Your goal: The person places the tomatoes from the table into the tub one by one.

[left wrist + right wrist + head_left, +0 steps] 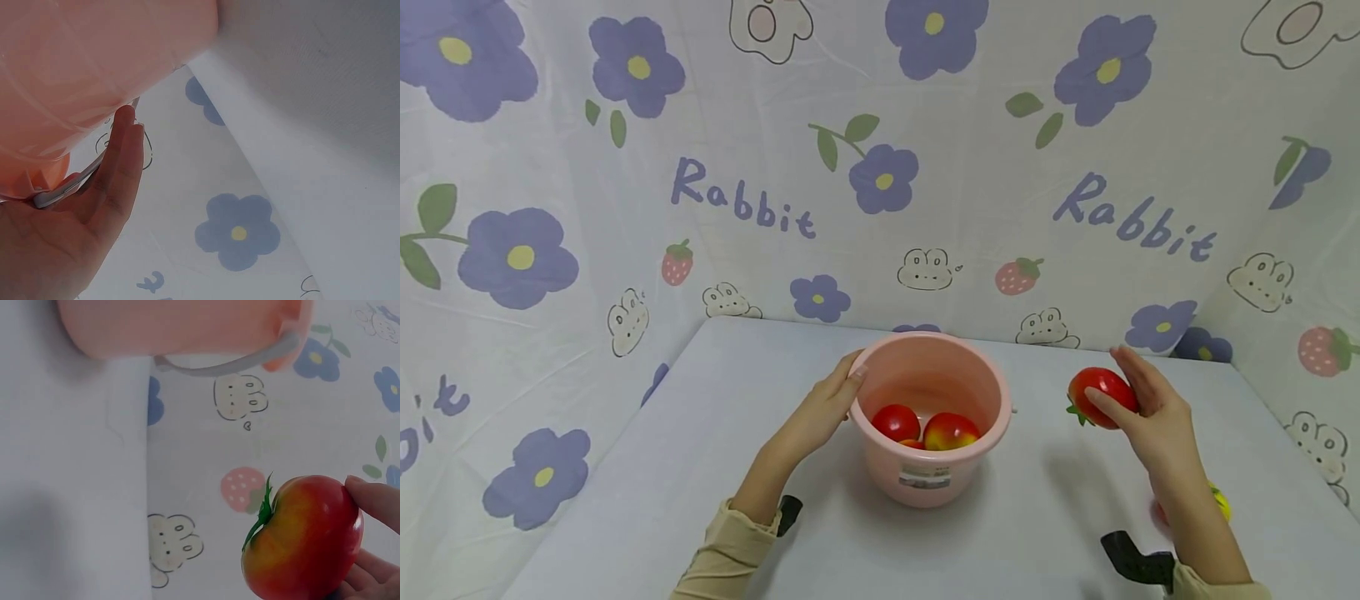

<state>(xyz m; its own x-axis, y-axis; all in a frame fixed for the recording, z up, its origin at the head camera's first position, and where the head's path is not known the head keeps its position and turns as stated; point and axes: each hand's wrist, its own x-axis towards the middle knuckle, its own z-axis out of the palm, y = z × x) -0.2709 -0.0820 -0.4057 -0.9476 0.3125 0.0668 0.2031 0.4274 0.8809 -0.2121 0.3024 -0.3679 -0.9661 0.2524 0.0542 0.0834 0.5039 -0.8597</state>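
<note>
A pink bucket (925, 483) stands upright on the white table, with several red and red-yellow fruits (951, 432) inside. My left hand (820, 408) grips the bucket's rim on its left side; in the left wrist view its fingers lie along the outer wall beside the grey handle (62, 195). To the right of the bucket, my right hand (1157, 425) holds a red tomato (1097, 396) above the table, pinched between thumb and fingers. The right wrist view shows the tomato (306, 537) with its green stem pointing left, apart from the bucket.
Beneath the right forearm lie a yellow item (1219, 502) and a pinkish one (1160, 515), both partly hidden. A cloth printed with flowers and rabbits (925, 167) hangs behind the table (700, 467) and along its sides. Black mounts (1138, 562) sit at both wrists.
</note>
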